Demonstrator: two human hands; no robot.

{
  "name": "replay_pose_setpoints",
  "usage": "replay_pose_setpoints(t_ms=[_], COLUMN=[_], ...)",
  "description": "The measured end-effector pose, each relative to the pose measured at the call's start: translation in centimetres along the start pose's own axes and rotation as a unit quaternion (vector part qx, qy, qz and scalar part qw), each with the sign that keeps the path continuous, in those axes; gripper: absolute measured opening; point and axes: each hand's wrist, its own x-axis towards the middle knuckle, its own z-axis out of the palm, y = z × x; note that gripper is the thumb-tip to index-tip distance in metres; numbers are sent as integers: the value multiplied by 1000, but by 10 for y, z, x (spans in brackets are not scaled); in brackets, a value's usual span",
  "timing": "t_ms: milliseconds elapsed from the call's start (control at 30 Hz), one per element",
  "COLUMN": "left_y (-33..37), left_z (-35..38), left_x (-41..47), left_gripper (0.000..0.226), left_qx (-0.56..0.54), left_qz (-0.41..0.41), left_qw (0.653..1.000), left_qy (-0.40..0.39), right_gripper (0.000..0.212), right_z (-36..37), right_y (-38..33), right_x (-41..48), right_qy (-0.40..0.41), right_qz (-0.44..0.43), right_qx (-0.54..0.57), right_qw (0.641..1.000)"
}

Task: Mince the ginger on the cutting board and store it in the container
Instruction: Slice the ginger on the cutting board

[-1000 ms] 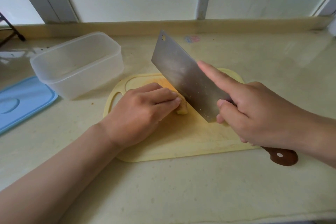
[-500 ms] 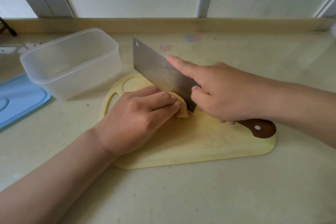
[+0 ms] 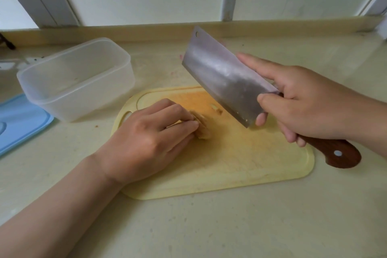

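A pale knob of ginger (image 3: 202, 126) lies on the yellow cutting board (image 3: 240, 165). My left hand (image 3: 146, 138) presses down on it, fingertips curled over its left side. A small cut sliver (image 3: 216, 108) lies just beyond it on the board. My right hand (image 3: 301, 100) grips a cleaver (image 3: 222, 77) by its brown wooden handle, index finger stretched along the blade. The blade is lifted above the board, to the right of the ginger. A clear plastic container (image 3: 77, 79) stands open at the back left.
A blue lid (image 3: 18, 121) lies flat at the left edge of the beige counter. A low ledge and window frame run along the back. The board's handle hole sits beside my left hand.
The cleaver was down against the ginger half a second ago; now it is raised and drawn to the right. A small sliver lies apart from the ginger. My left hand stays put.
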Motion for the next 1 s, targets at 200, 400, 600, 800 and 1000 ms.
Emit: replay_pose_setpoints(t_ms=[200,400,600,800,1000], left_y=[0,-2,0,-1,-3], left_z=[2,3,0,-9,-16], left_x=[4,4,2,-3,-5], left_gripper=[16,18,15,16,17], left_qx=[0,0,-18,-14,-20], left_qz=[-3,-12,-40,-30,-29], left_qw=[1000,1000,999,999,998], left_qy=[-3,-5,-32,-8,45], right_gripper=[81,80,79,78,79], right_z=[2,-1,4,20,39], right_y=[0,11,7,-14,-41], right_x=[-1,-7,-14,-7,15], right_qy=[6,48,40,19,16], right_qz=[-16,20,46,39,19], right_qx=[-9,-16,-16,-51,-43], right_qw=[1000,999,998,998,999])
